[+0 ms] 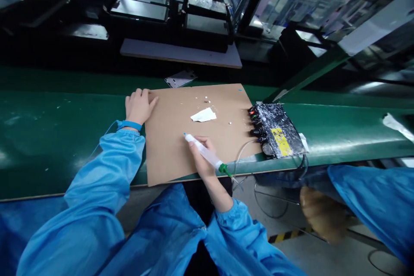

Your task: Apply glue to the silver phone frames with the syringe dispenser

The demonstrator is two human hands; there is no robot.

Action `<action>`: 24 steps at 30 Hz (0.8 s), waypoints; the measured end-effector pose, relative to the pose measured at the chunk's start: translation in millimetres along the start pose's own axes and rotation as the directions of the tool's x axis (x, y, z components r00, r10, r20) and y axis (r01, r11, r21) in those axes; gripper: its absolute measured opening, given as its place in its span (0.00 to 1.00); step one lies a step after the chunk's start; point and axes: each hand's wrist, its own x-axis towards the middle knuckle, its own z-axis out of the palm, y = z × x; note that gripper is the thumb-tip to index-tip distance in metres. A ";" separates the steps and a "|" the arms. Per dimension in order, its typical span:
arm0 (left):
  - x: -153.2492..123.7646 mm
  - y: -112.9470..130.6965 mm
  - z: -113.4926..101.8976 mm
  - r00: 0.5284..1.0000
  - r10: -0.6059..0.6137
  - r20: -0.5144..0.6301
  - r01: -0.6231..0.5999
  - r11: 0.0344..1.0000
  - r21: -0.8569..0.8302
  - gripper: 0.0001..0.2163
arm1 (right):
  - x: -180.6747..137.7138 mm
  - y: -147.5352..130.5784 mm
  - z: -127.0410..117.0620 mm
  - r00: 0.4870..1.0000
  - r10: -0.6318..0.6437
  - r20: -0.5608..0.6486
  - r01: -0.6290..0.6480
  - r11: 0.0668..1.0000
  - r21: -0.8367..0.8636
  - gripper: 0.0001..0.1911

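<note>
My right hand [203, 159] is closed around a translucent dispensing syringe [207, 154], its blue tip pointing up and left above the brown cardboard sheet [171, 155]. A green cap at the syringe's back end joins a thin clear tube [237, 157]. At the cardboard's upper left corner rests my left hand [139, 107], holding nothing, with its thumb apart from the fingers. A blue wrist strap [129, 125] circles that wrist. Beyond the syringe tip, a torn white paper piece [203, 115] lies on the cardboard among small white crumbs.
A black, white-speckled controller box [274, 127] with knobs and a yellow label stands at the cardboard's right. Behind the sheet, a thin phone-sized plate [180, 79] lies on the green bench [64, 138]. Black trays [142, 6] stand at the back; a co-worker's blue sleeve [378, 202] shows right.
</note>
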 end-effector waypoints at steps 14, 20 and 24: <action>-5.2 -34.3 -16.1 0.995 0.077 0.066 -0.084 0.989 0.118 0.30 | -51.3 -3.4 41.9 0.996 0.028 0.089 -0.024 0.998 -0.050 0.13; -6.4 -30.6 -12.5 0.989 0.134 0.065 -0.143 0.976 0.163 0.28 | -66.1 -0.7 37.7 0.994 0.062 0.086 -0.064 0.998 0.023 0.14; -9.0 -26.4 -9.1 0.989 0.142 0.050 -0.150 0.967 0.205 0.28 | -71.3 1.5 34.0 0.995 0.055 0.086 -0.058 0.998 0.031 0.13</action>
